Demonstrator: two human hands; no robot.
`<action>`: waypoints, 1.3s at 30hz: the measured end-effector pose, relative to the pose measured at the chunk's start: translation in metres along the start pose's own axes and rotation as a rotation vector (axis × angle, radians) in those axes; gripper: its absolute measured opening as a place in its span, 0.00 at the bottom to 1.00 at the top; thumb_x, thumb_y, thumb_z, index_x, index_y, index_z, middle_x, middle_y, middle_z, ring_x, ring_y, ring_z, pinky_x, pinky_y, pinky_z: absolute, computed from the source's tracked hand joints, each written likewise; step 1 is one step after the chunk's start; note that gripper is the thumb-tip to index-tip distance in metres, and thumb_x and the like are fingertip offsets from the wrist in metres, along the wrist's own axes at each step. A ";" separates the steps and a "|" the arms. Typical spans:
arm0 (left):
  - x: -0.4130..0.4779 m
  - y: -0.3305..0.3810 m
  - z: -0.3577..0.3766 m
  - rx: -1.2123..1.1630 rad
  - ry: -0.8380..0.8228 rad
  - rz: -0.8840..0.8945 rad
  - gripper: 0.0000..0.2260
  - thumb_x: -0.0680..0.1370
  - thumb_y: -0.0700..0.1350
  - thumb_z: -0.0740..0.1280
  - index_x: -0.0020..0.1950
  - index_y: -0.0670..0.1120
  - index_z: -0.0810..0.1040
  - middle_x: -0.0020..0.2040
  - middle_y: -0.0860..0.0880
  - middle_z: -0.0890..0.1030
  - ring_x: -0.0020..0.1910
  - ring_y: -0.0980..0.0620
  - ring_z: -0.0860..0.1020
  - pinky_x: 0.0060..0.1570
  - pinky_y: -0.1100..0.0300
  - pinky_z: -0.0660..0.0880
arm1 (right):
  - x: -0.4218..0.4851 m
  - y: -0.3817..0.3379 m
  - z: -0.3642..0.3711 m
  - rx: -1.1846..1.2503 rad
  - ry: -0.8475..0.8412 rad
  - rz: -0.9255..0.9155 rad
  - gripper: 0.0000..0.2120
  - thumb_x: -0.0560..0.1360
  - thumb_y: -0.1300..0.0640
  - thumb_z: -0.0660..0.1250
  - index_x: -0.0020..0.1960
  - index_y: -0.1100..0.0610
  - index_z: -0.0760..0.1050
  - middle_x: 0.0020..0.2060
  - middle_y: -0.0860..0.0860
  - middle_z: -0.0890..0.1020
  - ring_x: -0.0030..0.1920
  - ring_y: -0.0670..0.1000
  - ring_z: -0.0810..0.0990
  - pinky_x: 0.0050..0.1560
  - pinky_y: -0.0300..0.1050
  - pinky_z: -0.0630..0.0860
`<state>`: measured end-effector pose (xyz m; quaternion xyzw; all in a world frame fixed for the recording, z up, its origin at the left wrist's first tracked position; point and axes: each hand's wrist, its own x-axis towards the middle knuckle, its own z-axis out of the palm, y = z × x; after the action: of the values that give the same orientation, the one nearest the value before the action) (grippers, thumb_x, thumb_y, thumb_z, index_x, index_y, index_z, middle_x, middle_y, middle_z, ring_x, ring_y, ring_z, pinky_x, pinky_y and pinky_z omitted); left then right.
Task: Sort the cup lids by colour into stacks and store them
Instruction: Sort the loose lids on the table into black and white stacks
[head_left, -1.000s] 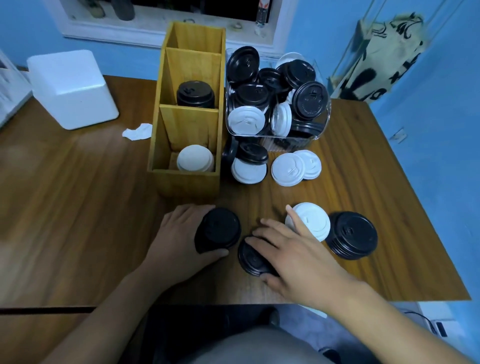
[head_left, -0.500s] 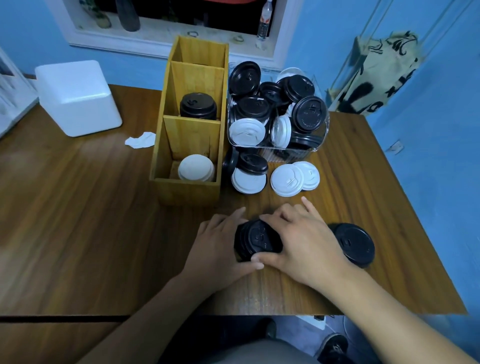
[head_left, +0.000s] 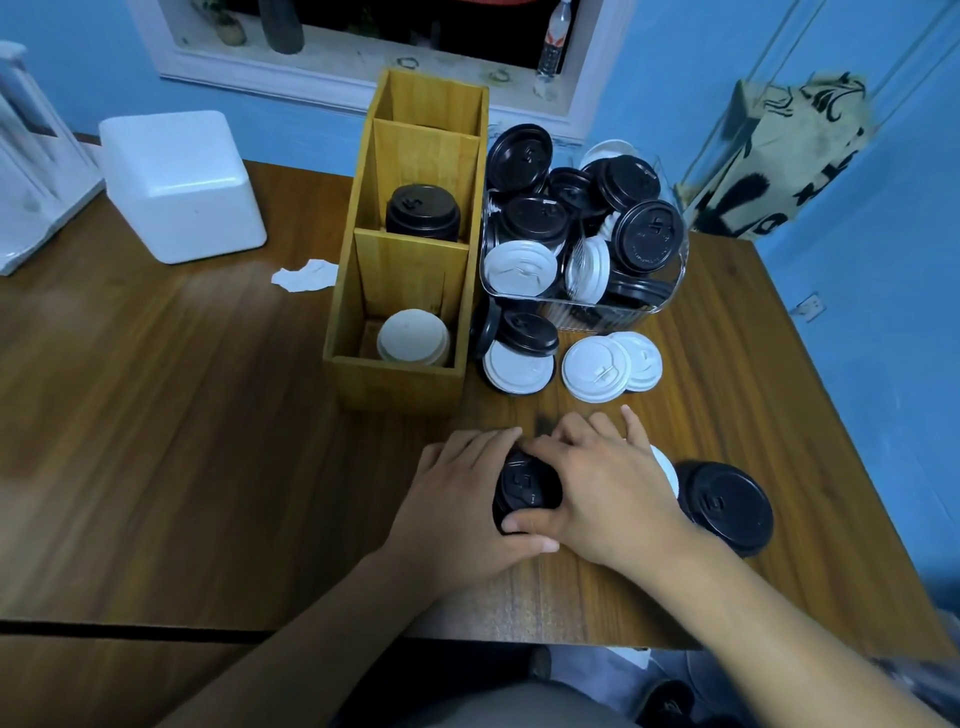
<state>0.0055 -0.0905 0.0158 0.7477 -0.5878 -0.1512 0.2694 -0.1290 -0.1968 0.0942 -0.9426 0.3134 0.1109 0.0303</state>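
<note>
Wooden table: left hand and right hand both clasped round one black lid stack; beyond, seemingly three white lids.

The table is brown wood with darker streaks. The wooden organizer is yellow-brown. Its middle part holds a black lid stack, and its front part holds a white lid stack. The clear bin has black and white lids mixed. The loose lids beside it are white. The near black stack and the right black stack each show a raised mark, maybe a 5. The wall is blue. The foam box is white. The hanging bag is cream with black marks.
</note>
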 end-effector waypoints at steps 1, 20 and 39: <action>0.000 0.000 -0.001 -0.018 0.010 -0.006 0.45 0.63 0.75 0.68 0.74 0.53 0.68 0.67 0.60 0.72 0.68 0.59 0.66 0.68 0.53 0.65 | 0.002 0.002 -0.003 0.000 -0.006 -0.017 0.41 0.64 0.17 0.52 0.68 0.38 0.72 0.54 0.42 0.73 0.62 0.49 0.69 0.76 0.58 0.47; 0.002 -0.001 -0.006 -0.025 -0.012 -0.029 0.42 0.65 0.76 0.67 0.74 0.59 0.65 0.68 0.65 0.69 0.70 0.63 0.62 0.70 0.59 0.59 | 0.120 0.029 -0.029 0.525 0.263 0.258 0.22 0.71 0.39 0.75 0.53 0.49 0.68 0.47 0.46 0.80 0.50 0.53 0.79 0.45 0.50 0.74; 0.002 0.000 0.000 -0.019 -0.002 -0.027 0.43 0.65 0.68 0.63 0.78 0.51 0.62 0.65 0.60 0.72 0.67 0.57 0.67 0.64 0.56 0.64 | -0.010 -0.020 0.009 0.247 0.147 0.169 0.33 0.67 0.30 0.72 0.66 0.45 0.74 0.50 0.47 0.71 0.53 0.53 0.73 0.55 0.47 0.73</action>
<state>0.0058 -0.0922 0.0156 0.7527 -0.5765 -0.1612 0.2740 -0.1269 -0.1736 0.0873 -0.9076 0.4041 0.0046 0.1135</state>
